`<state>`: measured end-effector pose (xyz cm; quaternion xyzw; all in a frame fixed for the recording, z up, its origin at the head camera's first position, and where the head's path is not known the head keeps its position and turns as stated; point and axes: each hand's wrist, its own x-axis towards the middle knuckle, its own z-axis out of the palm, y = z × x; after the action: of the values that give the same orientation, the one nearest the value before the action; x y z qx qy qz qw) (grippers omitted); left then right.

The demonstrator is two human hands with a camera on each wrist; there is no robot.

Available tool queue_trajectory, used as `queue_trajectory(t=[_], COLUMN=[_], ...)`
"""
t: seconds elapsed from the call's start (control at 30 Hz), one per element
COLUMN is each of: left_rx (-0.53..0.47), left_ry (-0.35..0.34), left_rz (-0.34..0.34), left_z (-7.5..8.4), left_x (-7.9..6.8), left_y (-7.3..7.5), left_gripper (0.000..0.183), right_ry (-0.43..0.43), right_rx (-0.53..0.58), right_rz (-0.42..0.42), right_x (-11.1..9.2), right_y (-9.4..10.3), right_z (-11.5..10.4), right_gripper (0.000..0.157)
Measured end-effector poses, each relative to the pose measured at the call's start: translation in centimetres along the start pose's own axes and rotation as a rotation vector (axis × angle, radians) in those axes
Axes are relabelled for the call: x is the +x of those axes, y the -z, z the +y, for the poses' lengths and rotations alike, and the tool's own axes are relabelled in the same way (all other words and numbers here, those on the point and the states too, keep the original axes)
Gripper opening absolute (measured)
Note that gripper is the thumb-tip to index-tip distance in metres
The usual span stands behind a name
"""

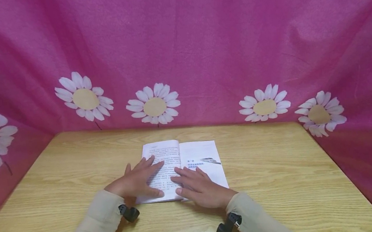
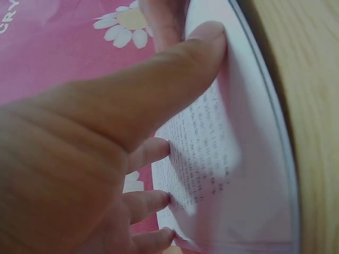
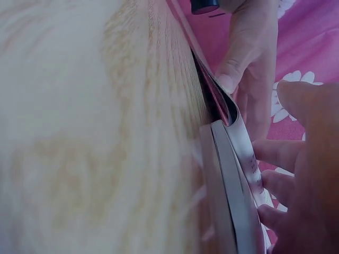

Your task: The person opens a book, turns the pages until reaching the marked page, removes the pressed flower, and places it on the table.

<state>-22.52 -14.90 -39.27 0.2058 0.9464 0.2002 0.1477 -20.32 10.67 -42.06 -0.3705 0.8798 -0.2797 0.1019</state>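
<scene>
White paper, printed in close lines, makes up the book (image 1: 174, 158) under inspection; it lies open on the wood-grain surface (image 1: 275, 175), near the person and roughly central, with a pink cloth (image 1: 198, 51) behind. Left hand (image 1: 138, 182): palm down over the left page (image 1: 169, 154), fingers extended and well spread, thumb apart and resting near the lower edge; nothing gripped. Right hand (image 1: 200, 189): fingers extended, only slightly parted, laid across the lower part of the right page (image 1: 216, 174) with the tips reaching over the fold (image 1: 179, 152); nothing gripped here either. How hard either one presses, I cannot tell. Above the right fingers a printed train (image 1: 209, 160) and some blue heading text remain uncovered. From the right wrist, the near edge shows the left side bowing up beside the fold, a dark gap beneath. Step in hand, in my judgement: smoothing and steadying the opened pages, the spread not yet lying wholly flat. Next move, as I assess it, calls for even pressure along the fold with straight fingers, the left hand holding its page down. Risk noted: a sideways drag could crease the paper or shift the whole item.
</scene>
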Motion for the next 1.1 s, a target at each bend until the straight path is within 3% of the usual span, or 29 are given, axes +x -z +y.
queue_trajectory(t=[0.2, 0.37, 0.53, 0.73, 1.1], left_rx=[-0.009, -0.003, 0.002, -0.011, -0.003], left_ry=[0.004, 0.0, 0.006, -0.002, 0.003], left_rz=[-0.012, -0.013, -0.016, -0.015, -0.018], left_z=[0.0, 0.0, -0.1, -0.1, 0.0], left_x=[-0.1, 0.0, 0.1, 0.1, 0.0], left_y=[-0.3, -0.3, -0.6, -0.6, -0.6], left_gripper=[0.095, 0.094, 0.092, 0.093, 0.092], right_ry=[0.016, 0.007, -0.077, -0.201, -0.315], right_rx=[-0.002, 0.033, 0.029, 0.064, 0.021], right_rz=[0.017, 0.094, 0.153, 0.141, 0.154], right_x=[0.1, 0.2, -0.2, -0.8, -1.9], right_y=[0.2, 1.0, 2.5, 4.1, 5.7], right_z=[0.2, 0.9, 2.1, 3.4, 5.4], right_gripper=[0.057, 0.06, 0.073, 0.087, 0.101])
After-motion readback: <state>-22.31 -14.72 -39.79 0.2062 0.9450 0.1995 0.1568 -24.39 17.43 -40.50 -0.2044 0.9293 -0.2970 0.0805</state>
